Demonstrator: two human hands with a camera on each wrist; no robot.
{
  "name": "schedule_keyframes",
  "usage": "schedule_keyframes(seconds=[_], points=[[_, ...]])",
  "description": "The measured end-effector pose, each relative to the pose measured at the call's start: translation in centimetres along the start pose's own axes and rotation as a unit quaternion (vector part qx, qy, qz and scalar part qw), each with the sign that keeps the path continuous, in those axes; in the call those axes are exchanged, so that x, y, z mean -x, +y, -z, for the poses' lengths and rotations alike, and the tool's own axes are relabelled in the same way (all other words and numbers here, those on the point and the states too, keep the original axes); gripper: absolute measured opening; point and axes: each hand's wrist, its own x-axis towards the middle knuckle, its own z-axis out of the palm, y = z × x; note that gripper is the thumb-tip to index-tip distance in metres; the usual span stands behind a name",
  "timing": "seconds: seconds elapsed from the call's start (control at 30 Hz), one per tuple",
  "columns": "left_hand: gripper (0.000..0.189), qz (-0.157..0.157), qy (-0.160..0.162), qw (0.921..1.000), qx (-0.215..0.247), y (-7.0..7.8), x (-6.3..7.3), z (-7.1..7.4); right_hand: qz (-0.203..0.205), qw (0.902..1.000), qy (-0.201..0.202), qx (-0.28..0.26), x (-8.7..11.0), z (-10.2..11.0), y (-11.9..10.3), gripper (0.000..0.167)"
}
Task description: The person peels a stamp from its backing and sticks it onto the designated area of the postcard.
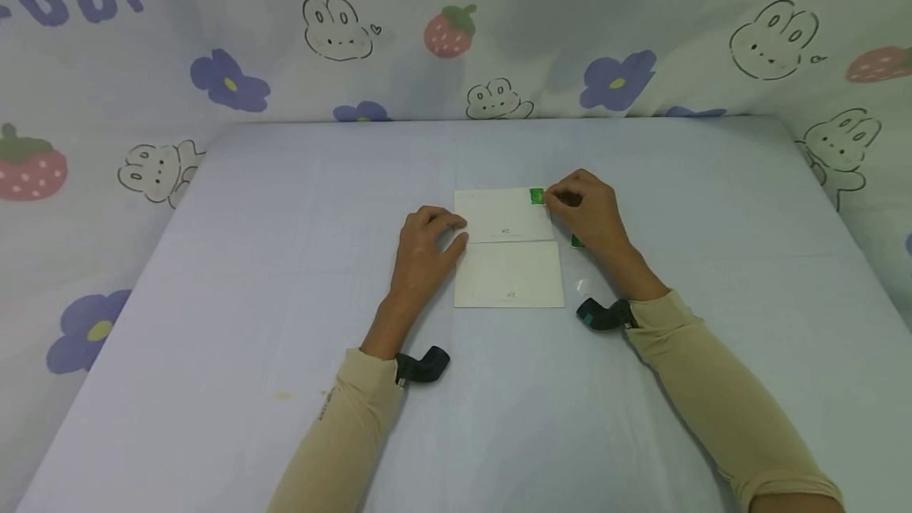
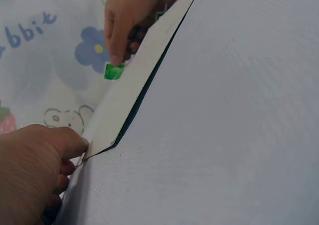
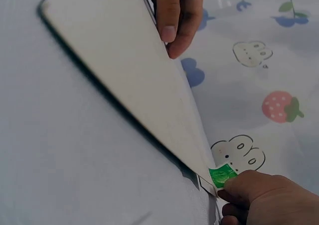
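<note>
right hand (image 1: 591, 212): thumb and forefinger clamped on small green sticker (image 1: 537, 196), at far right corner of cream paper (image 1: 499, 212). paper lies on white worktop (image 1: 235, 260), well apart from left and right edges, seam across its middle. left hand (image 1: 423, 253): thumb and forefinger apart, tips at paper's left edge. second green piece (image 1: 576, 241) just right of paper, partly hidden by right hand; pale scrap (image 1: 584, 286) nearby. printed cloth (image 1: 406, 30) beyond worktop's far edge.

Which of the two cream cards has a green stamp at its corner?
The far card: the right hand pinches a green stamp at its far right corner. The near card, closer to the person, shows none.
</note>
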Motion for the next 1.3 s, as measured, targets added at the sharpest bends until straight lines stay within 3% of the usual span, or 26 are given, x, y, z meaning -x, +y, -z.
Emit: schedule_keyframes(seconds=[0.33, 0.67, 0.8, 1.0, 1.3], points=[[0.015, -0.005, 0.0, 1.0, 0.0, 0.1, 0.0, 0.1, -0.004, 0.9981, -0.022, 0.057, -0.1, -0.2, -0.7, 0.015], [0.015, 0.0, -0.006, 0.9999, -0.009, 0.3, -0.2, 0.2, -0.008, 0.9956, -0.007, 0.093, 0.0, -0.4, -1.1, 0.018], [0.015, 0.005, -0.008, 0.9999, -0.014, 0.3, -0.1, 0.1, 0.038, 0.996, 0.018, 0.078, 0.0, -0.6, -0.8, 0.015], [0.015, 0.009, -0.007, 0.9998, -0.014, 0.1, 0.0, 0.1, 0.129, 0.9882, 0.059, 0.058, -0.1, -0.7, -0.9, 0.013], [0.015, 0.011, -0.01, 0.9998, -0.01, 0.2, -0.1, 0.1, 0.118, 0.9906, 0.029, 0.063, 0.2, -0.6, -1.1, 0.013]])
